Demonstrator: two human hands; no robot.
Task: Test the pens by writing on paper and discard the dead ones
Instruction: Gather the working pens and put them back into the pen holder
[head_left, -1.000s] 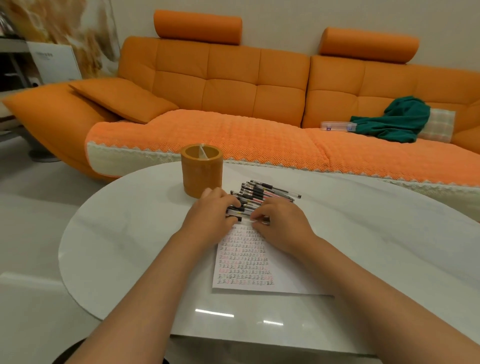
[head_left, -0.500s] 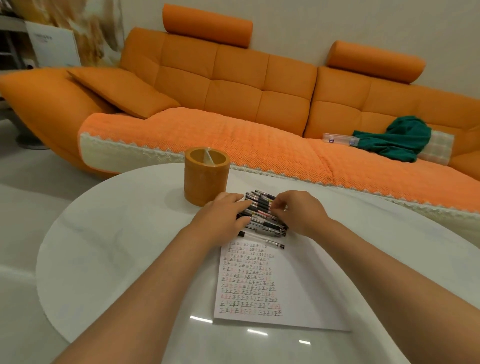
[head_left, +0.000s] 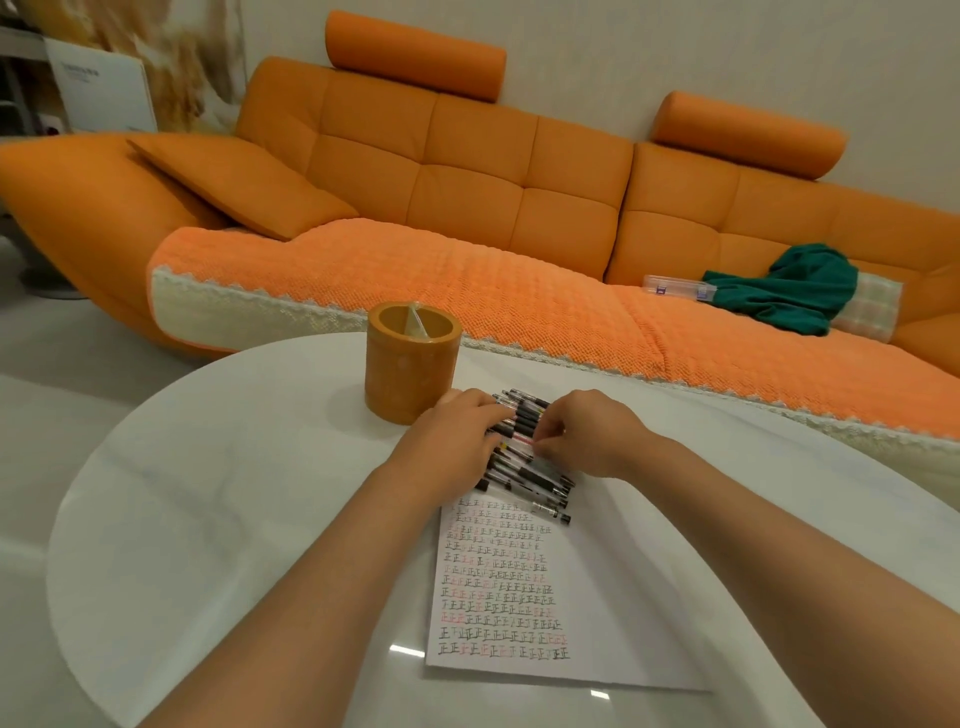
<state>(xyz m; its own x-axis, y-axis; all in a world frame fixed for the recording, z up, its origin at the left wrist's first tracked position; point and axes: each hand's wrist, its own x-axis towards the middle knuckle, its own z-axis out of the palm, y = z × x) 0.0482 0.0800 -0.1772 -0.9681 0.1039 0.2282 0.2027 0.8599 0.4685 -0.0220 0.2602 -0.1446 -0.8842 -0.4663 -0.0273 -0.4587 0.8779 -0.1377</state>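
At frame centre, the pen pile (head_left: 524, 470) lies across the top edge of the paper (head_left: 597, 613), which is filled with rows of test marks. The left hand (head_left: 457, 441) rests flat-fingered on the pile. The right hand (head_left: 589, 436) pinches 1 pink pen (head_left: 521, 439). Discarding looks largely undone.

Left hand (head_left: 453, 442) flat, right hand (head_left: 589, 435) curled

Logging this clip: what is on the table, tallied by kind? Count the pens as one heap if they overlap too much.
orange pen holder: 1
sheet of paper: 1
heap of pens: 1 (single pens overlap too much to count)
hands at the heap: 2, left hand and right hand
Total: 5
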